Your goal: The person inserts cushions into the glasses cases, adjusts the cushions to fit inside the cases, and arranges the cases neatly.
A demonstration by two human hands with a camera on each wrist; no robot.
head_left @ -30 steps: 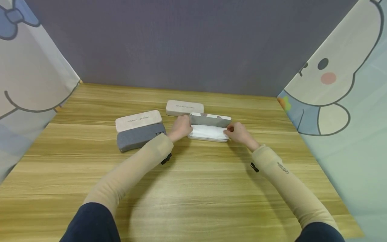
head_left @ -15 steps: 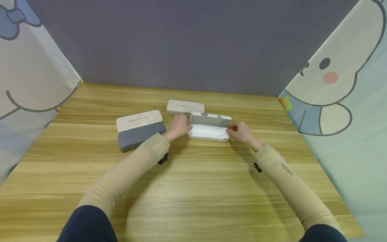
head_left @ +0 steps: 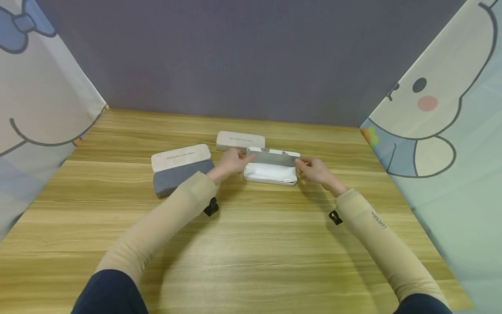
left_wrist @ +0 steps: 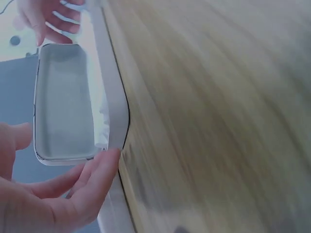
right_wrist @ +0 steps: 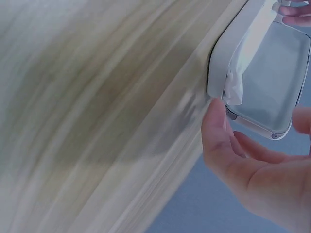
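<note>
In the head view a pale glasses case [head_left: 251, 179] lies with its lid [head_left: 274, 158] raised, the grey inside facing me. A folded white cloth [head_left: 270, 172] fills its base. At the case's left end is my left hand [head_left: 231, 162]. The left wrist view shows its fingertips [left_wrist: 109, 158] right at the corner of the base, while the thumb [left_wrist: 22, 135] stands apart beside the lid. My right hand [head_left: 316, 171] is at the other end; in the right wrist view a fingertip [right_wrist: 214, 109] meets the base's corner and the thumb is spread away.
Behind the case lies a closed beige glasses case [head_left: 240, 140]. To the left are another beige case [head_left: 180, 158] and a grey case [head_left: 172, 179], side by side and partly overlapped by my left arm. A dark grey partition [head_left: 235, 65] rises at the table's [head_left: 251, 253] back edge.
My left thumb has lifted from the cloth's end up to the lid's left edge. The right fingers have come off the cloth and shifted slightly outward to the lid's right end.
</note>
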